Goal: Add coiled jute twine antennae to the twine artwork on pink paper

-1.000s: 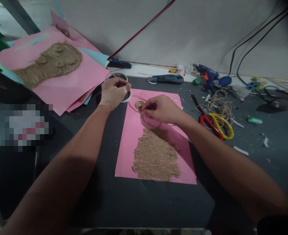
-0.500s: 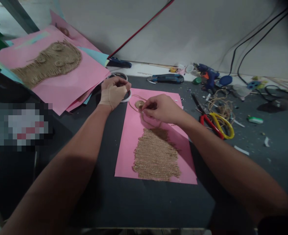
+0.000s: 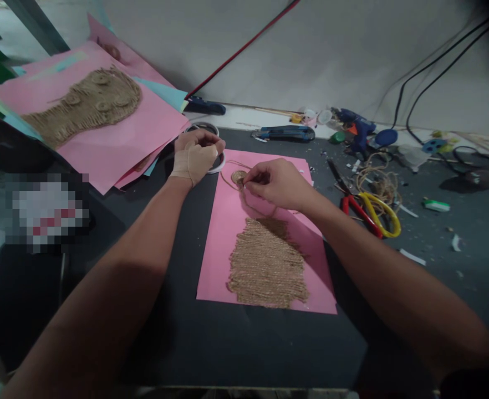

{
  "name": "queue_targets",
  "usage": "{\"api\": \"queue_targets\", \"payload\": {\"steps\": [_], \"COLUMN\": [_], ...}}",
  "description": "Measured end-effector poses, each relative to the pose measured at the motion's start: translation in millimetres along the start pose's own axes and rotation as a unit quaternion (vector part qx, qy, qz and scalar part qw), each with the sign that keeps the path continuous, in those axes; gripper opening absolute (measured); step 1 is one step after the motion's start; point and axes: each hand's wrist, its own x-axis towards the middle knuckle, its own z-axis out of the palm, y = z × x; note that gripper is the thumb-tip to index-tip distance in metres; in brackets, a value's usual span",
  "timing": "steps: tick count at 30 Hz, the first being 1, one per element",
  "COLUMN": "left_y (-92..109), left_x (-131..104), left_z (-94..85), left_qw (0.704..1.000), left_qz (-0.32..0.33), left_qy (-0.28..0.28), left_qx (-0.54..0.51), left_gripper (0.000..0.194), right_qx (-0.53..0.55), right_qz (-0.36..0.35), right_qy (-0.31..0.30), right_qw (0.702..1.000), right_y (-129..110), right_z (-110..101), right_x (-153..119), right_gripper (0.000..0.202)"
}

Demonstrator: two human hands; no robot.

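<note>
My right hand [image 3: 275, 183] is closed in a pinch over the upper part of a pink sheet [image 3: 215, 249], gripping jute twine [image 3: 250, 209] at the edge of a small round coil [image 3: 239, 177]. Lower on the sheet lies a patch of close-set twine rows [image 3: 267, 263] with ragged sides. My left hand [image 3: 197, 158], with a beige wrap over its back, hovers by the sheet's upper left corner. Its fingers are pressed together, and what they hold, if anything, is hidden. Partly behind it are white rings [image 3: 218, 163], perhaps tape rolls.
Scissors [image 3: 380, 216] with red and yellow handles lie at right beside tangled twine [image 3: 383, 180] and scraps. A blue cutter [image 3: 286, 133] and a blue glue gun [image 3: 356, 127] are at the back. Pink sheets [image 3: 144, 133] bearing a twine figure are stacked at left.
Both hands keep nearly the same pose at the coil and the sheet's corner. The whole view has shifted very slightly.
</note>
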Motion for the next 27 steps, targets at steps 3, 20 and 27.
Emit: {"api": "queue_targets", "payload": {"steps": [3, 20, 27], "left_y": [0.3, 2.1, 0.1], "left_x": [-0.1, -0.9, 0.2], "left_z": [0.2, 0.3, 0.2], "left_qw": [1.0, 1.0, 1.0], "left_qz": [0.001, 0.002, 0.003], "left_qy": [-0.002, 0.002, -0.002], "left_qx": [-0.01, 0.0, -0.009], "left_gripper": [0.008, 0.011, 0.009], "right_qx": [0.002, -0.029, -0.064], "right_qz": [0.004, 0.004, -0.008], "right_qy": [0.001, 0.025, 0.027], "right_qw": [1.0, 0.999, 0.998], "right_y": [-1.2, -4.1, -4.2], "right_z": [1.6, 5.0, 2.5], "right_x": [-0.4, -0.9, -0.8], "right_gripper": [0.014, 0.017, 0.017]}}
